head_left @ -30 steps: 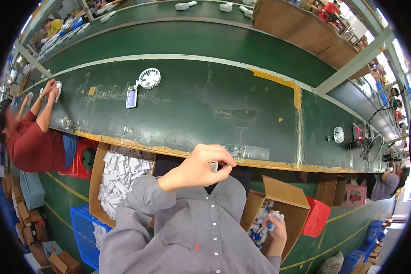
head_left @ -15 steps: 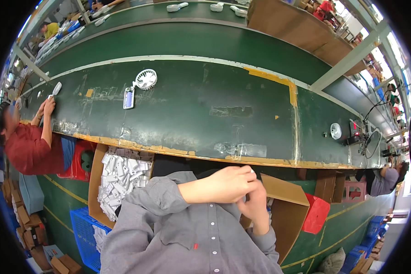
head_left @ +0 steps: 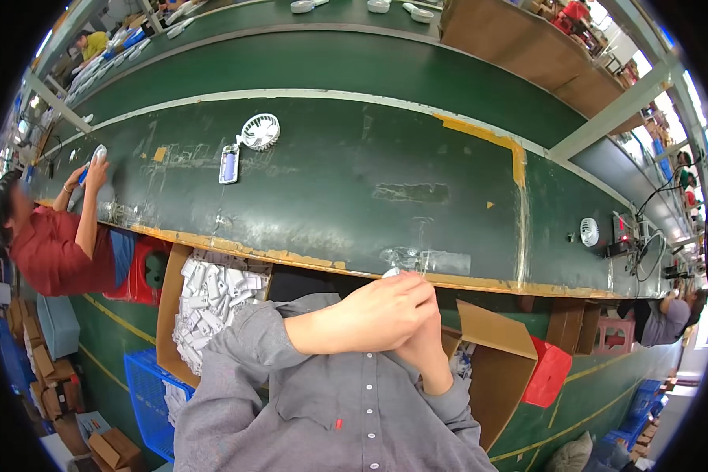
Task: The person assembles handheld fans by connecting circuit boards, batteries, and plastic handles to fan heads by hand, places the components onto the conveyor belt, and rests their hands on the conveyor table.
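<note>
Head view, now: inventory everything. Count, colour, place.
Bench: 1, green, across the middle
Fans: 2, white, bench left of centre and far right
Gadgets: several, white, top edge
Parts box: 1, brown, left of the person
Loose parts: many, white, inside it
Second box: 1, brown, right of the person
Basket: 1, blue, lower left
Stools: at least 2, red at left, pink far right
Co-workers: several, red top left, grey top far right
Background clutter: uncountable, mixed, toward the rim
White piece: 1, white, tip showing at the hands
Sleeves: 2, grey, lower centre
Left hand: 1, bare, over the right
Right hand: 1, bare, under the left
</note>
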Motion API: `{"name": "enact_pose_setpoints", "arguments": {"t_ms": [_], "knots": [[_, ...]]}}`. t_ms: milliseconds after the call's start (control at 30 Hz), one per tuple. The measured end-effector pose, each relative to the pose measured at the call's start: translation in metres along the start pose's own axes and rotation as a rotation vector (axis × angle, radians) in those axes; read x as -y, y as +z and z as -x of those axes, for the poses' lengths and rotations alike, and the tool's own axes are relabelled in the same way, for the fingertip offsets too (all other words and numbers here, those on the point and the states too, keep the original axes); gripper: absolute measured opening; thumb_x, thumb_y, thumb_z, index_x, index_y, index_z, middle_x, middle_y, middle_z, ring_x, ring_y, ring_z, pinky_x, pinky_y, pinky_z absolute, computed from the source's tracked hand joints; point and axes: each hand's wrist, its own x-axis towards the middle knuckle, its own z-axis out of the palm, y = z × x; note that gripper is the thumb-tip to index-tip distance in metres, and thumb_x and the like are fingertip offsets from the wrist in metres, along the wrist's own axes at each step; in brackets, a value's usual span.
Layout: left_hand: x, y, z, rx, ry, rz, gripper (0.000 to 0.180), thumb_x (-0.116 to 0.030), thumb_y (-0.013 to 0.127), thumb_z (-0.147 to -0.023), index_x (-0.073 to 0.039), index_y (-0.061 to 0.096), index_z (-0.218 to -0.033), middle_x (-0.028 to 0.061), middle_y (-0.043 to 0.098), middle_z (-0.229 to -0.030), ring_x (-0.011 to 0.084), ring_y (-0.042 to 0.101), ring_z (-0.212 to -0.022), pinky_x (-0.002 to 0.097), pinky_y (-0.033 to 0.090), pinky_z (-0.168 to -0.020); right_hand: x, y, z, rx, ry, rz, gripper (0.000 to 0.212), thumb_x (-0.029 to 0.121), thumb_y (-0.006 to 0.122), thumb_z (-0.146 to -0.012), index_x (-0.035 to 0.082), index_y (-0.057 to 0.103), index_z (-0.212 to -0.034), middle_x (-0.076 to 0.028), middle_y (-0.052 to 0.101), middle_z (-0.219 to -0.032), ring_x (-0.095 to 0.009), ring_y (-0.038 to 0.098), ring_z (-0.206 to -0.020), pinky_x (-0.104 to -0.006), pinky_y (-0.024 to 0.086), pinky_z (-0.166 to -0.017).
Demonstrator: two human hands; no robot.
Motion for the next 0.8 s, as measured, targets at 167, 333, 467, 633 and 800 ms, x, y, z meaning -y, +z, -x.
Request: {"name": "enact_pose_setpoints", "arguments": {"t_ms": [167,333,467,633,800], "knots": [[-0.004,0.014,0.002,0.025,0.069,0.022,0.015,-0.011,0.064,-0.070,-0.002,0.058,-0.080,0.0108,0.057,-0.091,0.0272,0.057,-0.092,0.0360,0.049,-0.080,-0.001,0.001,0.003,-0.030,0.029,0.012,0.064,0.017,0.074,-0.074,0.001,0.052,-0.132,-0.015,0.056,-0.129,-0.034,0.054,-0.119,-0.0427,0.044,-0.100],[-0.007,0.013,0.005,0.065,0.033,-0.008,0.013,-0.011,0.062,-0.071,-0.002,0.059,-0.080,0.0104,0.058,-0.090,0.0261,0.057,-0.090,0.0338,0.048,-0.081,0.000,-0.001,0.005,0.068,0.070,0.056,0.057,0.015,0.069,-0.078,0.002,0.054,-0.131,-0.012,0.060,-0.124,-0.030,0.057,-0.116,-0.0401,0.046,-0.097],[-0.004,0.009,0.006,0.093,0.009,0.009,0.014,-0.010,0.064,-0.070,-0.001,0.059,-0.080,0.0105,0.059,-0.089,0.0264,0.057,-0.091,0.0349,0.049,-0.080,0.000,0.003,0.005,0.107,0.054,0.114,0.056,0.012,0.071,-0.076,0.002,0.055,-0.129,-0.013,0.062,-0.121,-0.031,0.059,-0.111,-0.0397,0.048,-0.093],[0.001,0.004,0.007,0.029,-0.069,0.035,0.014,-0.007,0.064,-0.070,-0.001,0.060,-0.081,0.0104,0.059,-0.090,0.0262,0.058,-0.090,0.0364,0.049,-0.078,-0.007,0.000,0.008,0.026,0.024,0.003,0.041,0.008,0.070,-0.075,0.002,0.059,-0.114,-0.017,0.062,-0.112,-0.036,0.061,-0.100,-0.0419,0.052,-0.081],[0.003,-0.003,0.006,0.076,-0.121,0.068,0.016,-0.005,0.064,-0.070,-0.001,0.060,-0.085,0.0085,0.058,-0.091,0.0256,0.059,-0.087,0.0359,0.050,-0.076,-0.004,-0.005,0.006,0.015,-0.019,0.021,0.039,0.001,0.068,-0.074,0.000,0.057,-0.111,-0.017,0.061,-0.109,-0.037,0.061,-0.100,-0.0424,0.052,-0.080]]}}
